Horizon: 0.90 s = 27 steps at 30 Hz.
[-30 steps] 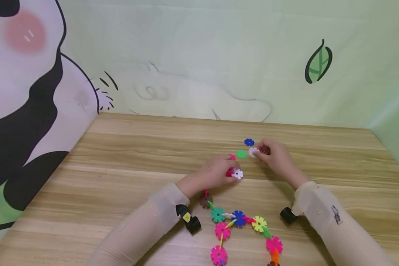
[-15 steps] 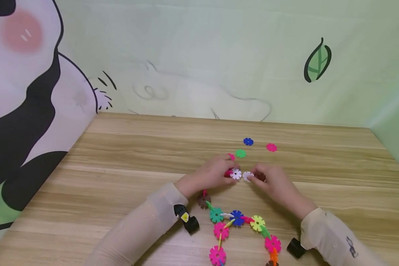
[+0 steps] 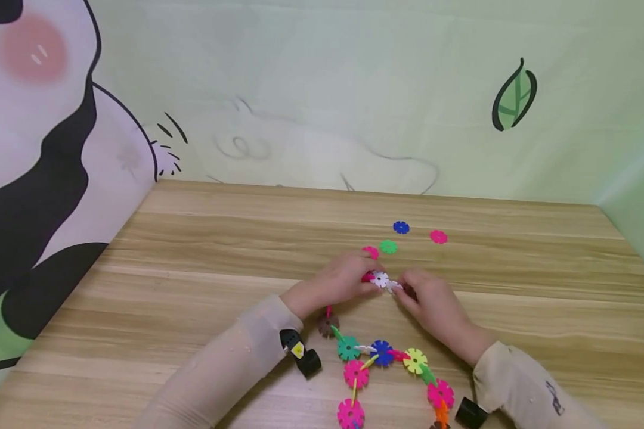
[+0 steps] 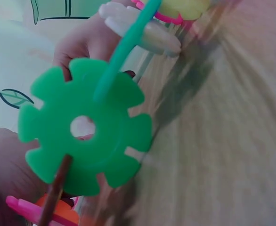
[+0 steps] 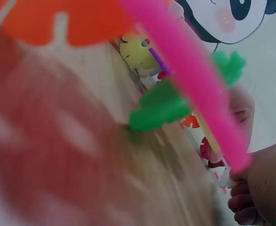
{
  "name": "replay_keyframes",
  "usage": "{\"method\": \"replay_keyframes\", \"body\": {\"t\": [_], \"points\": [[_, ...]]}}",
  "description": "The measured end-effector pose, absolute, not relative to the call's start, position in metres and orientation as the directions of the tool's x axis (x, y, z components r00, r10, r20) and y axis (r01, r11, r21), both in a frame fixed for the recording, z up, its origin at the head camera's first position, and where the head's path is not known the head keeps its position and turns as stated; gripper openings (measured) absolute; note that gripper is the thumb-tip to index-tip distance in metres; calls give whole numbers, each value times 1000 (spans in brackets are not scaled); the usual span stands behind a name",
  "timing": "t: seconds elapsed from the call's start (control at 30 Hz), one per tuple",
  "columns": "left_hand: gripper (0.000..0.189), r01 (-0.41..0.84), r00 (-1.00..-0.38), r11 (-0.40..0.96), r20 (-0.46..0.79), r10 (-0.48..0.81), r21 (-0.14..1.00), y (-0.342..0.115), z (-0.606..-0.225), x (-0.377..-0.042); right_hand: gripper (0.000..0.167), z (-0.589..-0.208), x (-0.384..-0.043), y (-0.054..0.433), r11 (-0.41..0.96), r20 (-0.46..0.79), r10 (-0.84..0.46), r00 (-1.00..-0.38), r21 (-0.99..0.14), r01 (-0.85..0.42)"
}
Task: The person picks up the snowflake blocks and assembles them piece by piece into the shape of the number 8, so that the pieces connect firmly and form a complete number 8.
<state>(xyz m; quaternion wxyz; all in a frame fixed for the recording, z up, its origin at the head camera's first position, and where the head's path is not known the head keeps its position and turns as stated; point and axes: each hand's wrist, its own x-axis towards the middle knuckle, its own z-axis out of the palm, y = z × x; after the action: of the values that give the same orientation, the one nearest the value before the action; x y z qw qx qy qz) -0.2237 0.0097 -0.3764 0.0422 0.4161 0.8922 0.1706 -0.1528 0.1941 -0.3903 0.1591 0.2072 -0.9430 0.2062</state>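
In the head view my left hand point(image 3: 340, 280) grips a pink snowflake disc point(image 3: 368, 277) joined to a white snowflake disc point(image 3: 379, 279). My right hand point(image 3: 437, 304) pinches a second white snowflake disc point(image 3: 393, 286) by its edge. Both white discs meet at their rims; whether their slots interlock I cannot tell. Nearer the body lies a chain of linked discs, with a teal disc point(image 3: 348, 348), a blue one point(image 3: 381, 353) and a yellow one point(image 3: 415, 361). A green disc point(image 4: 112, 125) fills much of the left wrist view, hiding part of the hands.
Loose discs lie beyond the hands on the wooden table point(image 3: 220, 238): a blue disc point(image 3: 401, 227), a light green disc point(image 3: 389, 246) and a pink disc point(image 3: 438, 237). Another pink disc point(image 3: 372, 252) shows beside the left fingers. A printed backdrop point(image 3: 300, 89) stands behind the table.
My right hand has brought the white disc from beside the loose discs toward the body, up against the white disc at my left hand. A pink disc it had covered now shows. The left hand stays put.
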Motion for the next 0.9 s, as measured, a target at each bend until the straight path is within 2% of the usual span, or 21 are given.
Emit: {"method": "replay_keyframes", "body": {"t": [0.23, 0.53, 0.9], "points": [[37, 718, -659, 607, 53, 750, 342, 10, -373, -222, 12, -389, -151, 193, 826, 413, -347, -842, -290, -483], [37, 720, -658, 608, 53, 751, 333, 12, -374, -220, 8, -391, -152, 193, 826, 396, -354, -847, -293, -482], [32, 726, -651, 584, 89, 754, 362, 12, -376, -217, 6, -396, -154, 191, 812, 388, -304, -870, -371, -450]]}}
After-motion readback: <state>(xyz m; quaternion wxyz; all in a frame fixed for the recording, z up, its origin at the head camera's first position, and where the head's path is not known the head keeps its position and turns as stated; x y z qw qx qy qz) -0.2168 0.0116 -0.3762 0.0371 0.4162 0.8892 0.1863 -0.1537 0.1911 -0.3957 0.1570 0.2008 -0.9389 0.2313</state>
